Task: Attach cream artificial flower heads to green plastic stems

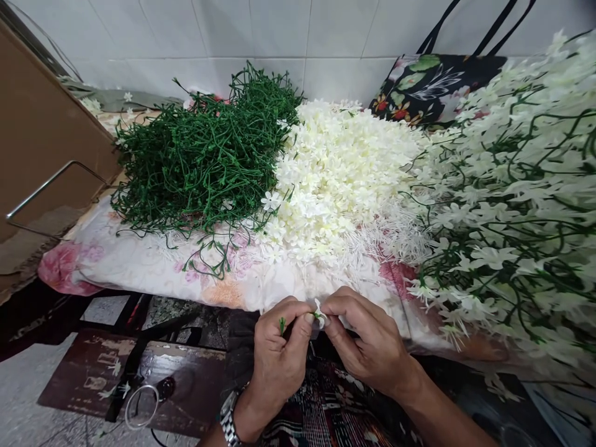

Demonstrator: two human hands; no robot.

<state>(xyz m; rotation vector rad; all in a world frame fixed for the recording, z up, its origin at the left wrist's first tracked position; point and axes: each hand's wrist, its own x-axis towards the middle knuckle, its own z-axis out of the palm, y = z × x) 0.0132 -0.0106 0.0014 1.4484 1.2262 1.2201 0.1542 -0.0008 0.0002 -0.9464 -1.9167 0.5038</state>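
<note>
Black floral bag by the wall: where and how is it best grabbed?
Probably by its black straps, coming from above: they rise from the floral bag against the tiled wall, while white flowers crowd its right side.

The cloth [153, 273] before me
On it, stems [200, 161] at eleven o'clock, blossoms [344, 167] at twelve; flowering sprays [494, 256] at two.

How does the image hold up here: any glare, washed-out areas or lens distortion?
In the head view, the white flower pile is bright, its petals partly blending together; glare shines on the brown board; tile wall joints splay, suggesting a wide lens; the left hand and right hand look fairly sharp.
</note>
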